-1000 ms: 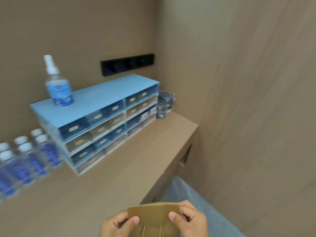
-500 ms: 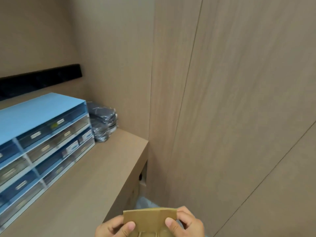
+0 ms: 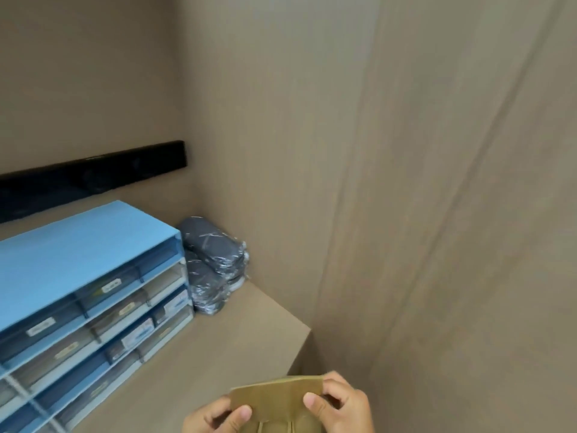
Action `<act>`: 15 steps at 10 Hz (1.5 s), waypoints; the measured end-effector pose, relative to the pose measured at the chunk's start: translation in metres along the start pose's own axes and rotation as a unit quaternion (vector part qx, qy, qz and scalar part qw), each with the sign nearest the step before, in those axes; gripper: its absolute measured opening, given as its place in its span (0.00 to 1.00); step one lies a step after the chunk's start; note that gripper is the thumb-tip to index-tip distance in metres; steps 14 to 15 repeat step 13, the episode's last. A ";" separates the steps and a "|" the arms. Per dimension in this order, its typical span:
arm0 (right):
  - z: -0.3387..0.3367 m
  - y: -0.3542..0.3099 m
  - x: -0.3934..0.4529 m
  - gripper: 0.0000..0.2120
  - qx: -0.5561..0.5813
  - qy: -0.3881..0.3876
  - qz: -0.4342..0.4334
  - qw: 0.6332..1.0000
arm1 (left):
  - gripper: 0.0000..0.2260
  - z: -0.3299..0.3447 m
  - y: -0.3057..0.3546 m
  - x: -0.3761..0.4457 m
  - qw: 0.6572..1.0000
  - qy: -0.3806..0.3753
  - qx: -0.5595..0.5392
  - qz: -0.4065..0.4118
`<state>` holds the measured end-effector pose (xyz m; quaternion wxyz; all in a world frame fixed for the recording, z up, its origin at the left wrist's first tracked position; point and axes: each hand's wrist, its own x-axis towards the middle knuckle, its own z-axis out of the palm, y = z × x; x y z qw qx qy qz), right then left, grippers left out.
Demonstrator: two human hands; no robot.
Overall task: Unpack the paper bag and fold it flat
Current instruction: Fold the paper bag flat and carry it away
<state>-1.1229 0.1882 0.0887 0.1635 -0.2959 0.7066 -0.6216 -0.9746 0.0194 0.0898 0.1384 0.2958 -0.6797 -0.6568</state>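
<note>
A flattened brown paper bag (image 3: 278,401) sits at the bottom edge of the view, its lower part cut off by the frame. My left hand (image 3: 215,417) pinches its left side with the thumb on the front face. My right hand (image 3: 340,404) grips its top right corner, thumb on the front and fingers behind. The bag is held in the air just off the right front corner of the counter.
A tan counter (image 3: 218,348) runs along the left. On it stand a blue drawer organiser (image 3: 84,295) and a stack of dark plastic-wrapped packs (image 3: 212,264) in the corner. A black strip (image 3: 93,179) is on the back wall. A tan wall panel (image 3: 437,214) fills the right.
The view has swung right and up: the spray bottle and water bottles have left the frame. Both hands keep the same hold on the bag, now a little further right.
</note>
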 end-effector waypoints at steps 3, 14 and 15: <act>0.106 0.044 0.155 0.08 0.024 -0.228 0.037 0.973 | 0.14 -0.056 -0.033 0.061 0.948 0.303 -0.098 -0.019; 0.214 0.103 0.260 0.17 -0.001 -0.475 0.035 0.879 | 0.16 -0.080 -0.090 0.120 0.867 0.477 0.023 -0.141; 0.214 0.103 0.260 0.17 -0.001 -0.475 0.035 0.879 | 0.16 -0.080 -0.090 0.120 0.867 0.477 0.023 -0.141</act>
